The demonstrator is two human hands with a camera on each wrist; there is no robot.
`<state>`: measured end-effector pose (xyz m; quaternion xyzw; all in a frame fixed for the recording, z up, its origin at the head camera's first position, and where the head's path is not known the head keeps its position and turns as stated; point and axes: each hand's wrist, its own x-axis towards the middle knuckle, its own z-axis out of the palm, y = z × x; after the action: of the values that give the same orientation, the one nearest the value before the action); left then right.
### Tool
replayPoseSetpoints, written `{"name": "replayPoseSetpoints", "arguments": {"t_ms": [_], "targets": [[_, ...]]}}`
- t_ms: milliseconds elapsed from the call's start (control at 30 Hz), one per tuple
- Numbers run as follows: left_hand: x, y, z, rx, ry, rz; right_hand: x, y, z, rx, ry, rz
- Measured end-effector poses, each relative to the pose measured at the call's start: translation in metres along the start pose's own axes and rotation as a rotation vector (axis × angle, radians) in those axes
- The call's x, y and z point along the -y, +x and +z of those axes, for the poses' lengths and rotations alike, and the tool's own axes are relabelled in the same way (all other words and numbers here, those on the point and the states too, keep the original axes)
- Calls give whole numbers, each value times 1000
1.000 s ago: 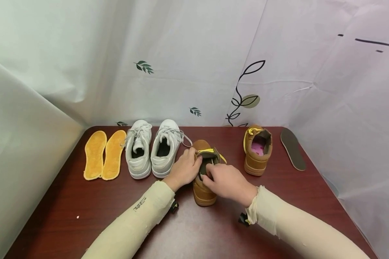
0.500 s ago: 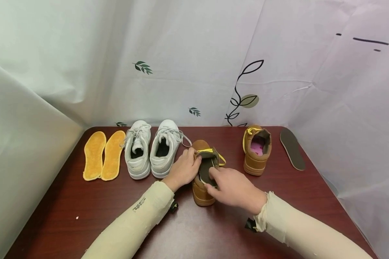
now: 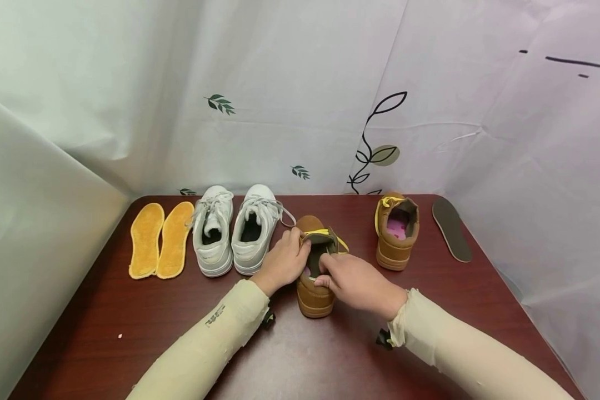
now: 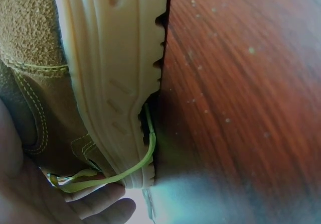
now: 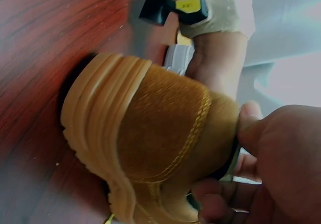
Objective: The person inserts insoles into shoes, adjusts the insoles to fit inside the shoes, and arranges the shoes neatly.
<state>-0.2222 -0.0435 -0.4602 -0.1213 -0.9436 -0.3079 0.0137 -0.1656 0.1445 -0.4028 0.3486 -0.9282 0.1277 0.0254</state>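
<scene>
Nearest brown shoe [image 3: 316,303] on table [image 3: 260,350]: left hand [image 3: 285,258] gripping it, right hand [image 3: 357,282] half-curled inside, hold unclear. Left of it: 2 white shoes [image 3: 214,254], 2 yellow insoles [image 3: 174,241]; right: second brown shoe [image 3: 395,249], 1 dark insole [image 3: 452,230].

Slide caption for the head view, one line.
Left hand grips a brown shoe as the right hand reaches into its opening; white sneakers and yellow insoles lie to the left.

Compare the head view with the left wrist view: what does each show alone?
Only the head view: the right hand, white sneakers, yellow insoles, the far brown shoe and a loose dark insole.
Only the left wrist view: the notched tread edge of the near brown shoe.
Both: that shoe, its yellow lace, the left hand and the table.
</scene>
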Motion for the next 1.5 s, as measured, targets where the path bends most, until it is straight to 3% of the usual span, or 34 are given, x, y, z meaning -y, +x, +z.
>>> {"name": "replayPoseSetpoints", "arguments": {"t_ms": [267,633,1033,1300,1500], "targets": [[0,-1,0,-3,-3,-3,-9,6,6,19,45,27],[1,-2,3,-3,-5,5,-8,-8,1,63,100,280],[0,0,0,-3,-10,-6,-10,-10,-4,62,138,218],[0,1,-1,-4,-3,-14,-10,-8,-6,82,48,155],[0,0,1,7,-3,-21,-11,-7,0,158,47,169]]}}
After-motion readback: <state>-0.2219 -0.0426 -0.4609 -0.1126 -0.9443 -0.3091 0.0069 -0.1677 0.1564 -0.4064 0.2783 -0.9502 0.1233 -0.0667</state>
